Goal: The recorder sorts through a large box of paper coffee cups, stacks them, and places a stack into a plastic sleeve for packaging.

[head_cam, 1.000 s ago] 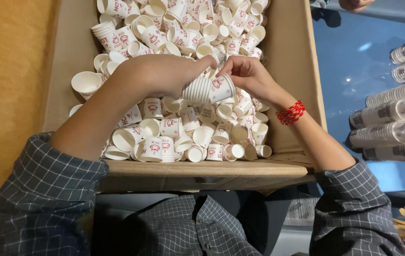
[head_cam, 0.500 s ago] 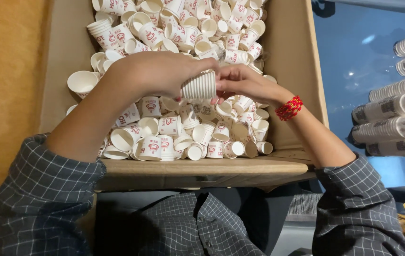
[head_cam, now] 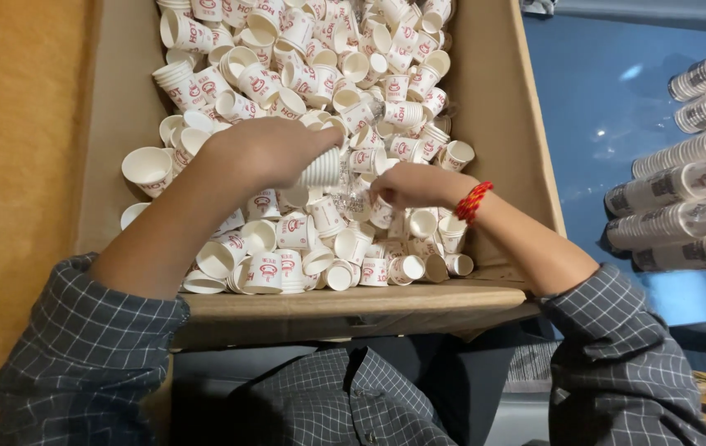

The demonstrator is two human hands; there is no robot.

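At the near edge, the cardboard box (head_cam: 493, 132) is seen resting above the checked sleeves, filled with loose small paper cups (head_cam: 287, 248); a short nested stack of cups (head_cam: 320, 169) is clasped in the left hand (head_cam: 262, 153), held on its side just above the heap; the right hand (head_cam: 411, 183), marked by a red wrist thread (head_cam: 473, 201), is closed among the loose cups just beside the stack, though whether a cup is pinched in it cannot be told; the stack is best kept steady and its open mouth turned toward the right hand, so that each cup is seated squarely; farther right, finished sleeves of stacked cups (head_cam: 683, 190) lie on the blue surface (head_cam: 601, 99).
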